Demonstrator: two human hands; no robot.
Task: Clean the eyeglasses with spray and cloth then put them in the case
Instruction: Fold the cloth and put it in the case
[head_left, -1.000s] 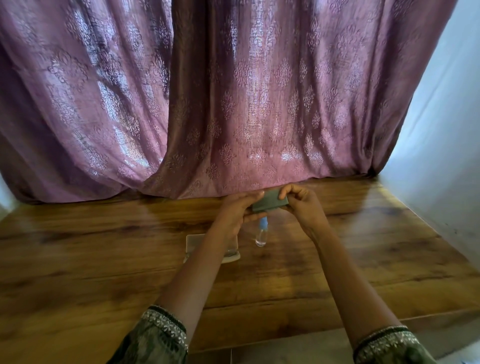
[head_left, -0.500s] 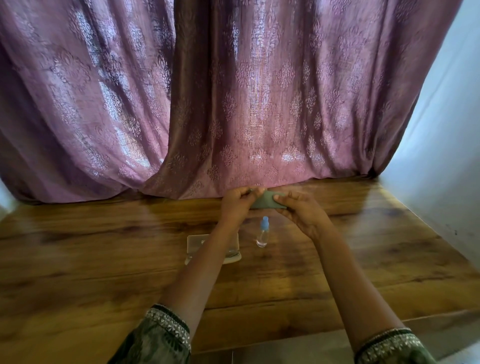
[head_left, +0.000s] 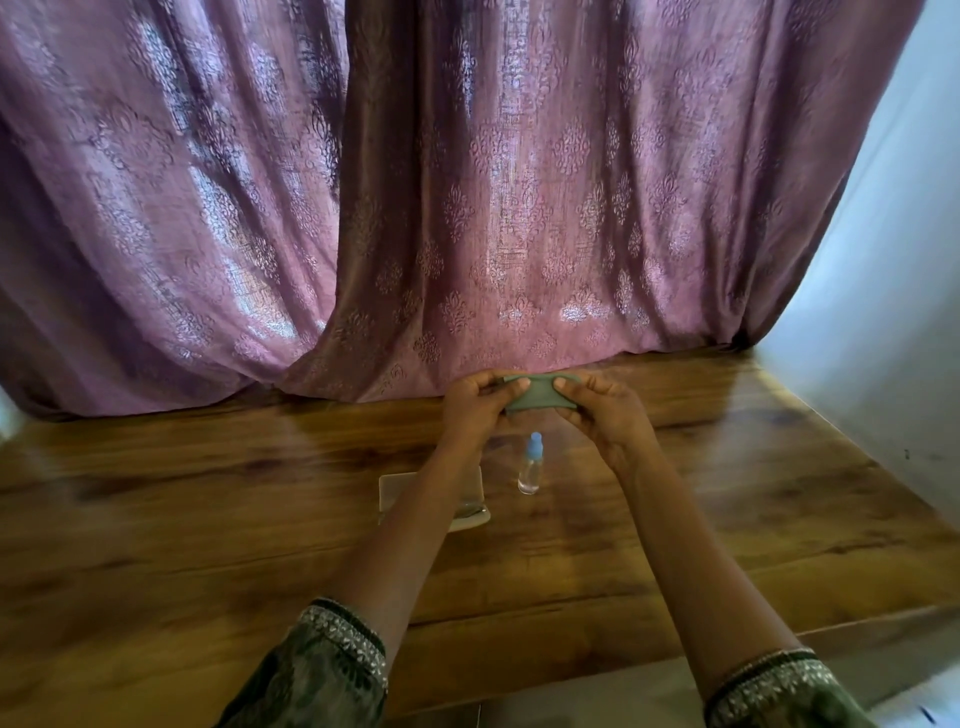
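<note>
The left hand (head_left: 475, 402) and the right hand (head_left: 597, 410) each grip, with curled fingers, one end of a grey-green case (head_left: 537, 397) (probably the eyeglass case) above the bench (head_left: 208, 519). The spray bottle (head_left: 531, 465) stands just beside the flat pale cloth (head_left: 400, 491), so cleaning seems not yet begun. I cannot make out the eyeglasses. No writing is readable.

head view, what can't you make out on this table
- Green case: open or closed unclear; left hand and right hand cover its ends.
- Pale cloth: left forearm hides most of it and whatever lies on it.
- Spray bottle: too small to read any label.
</note>
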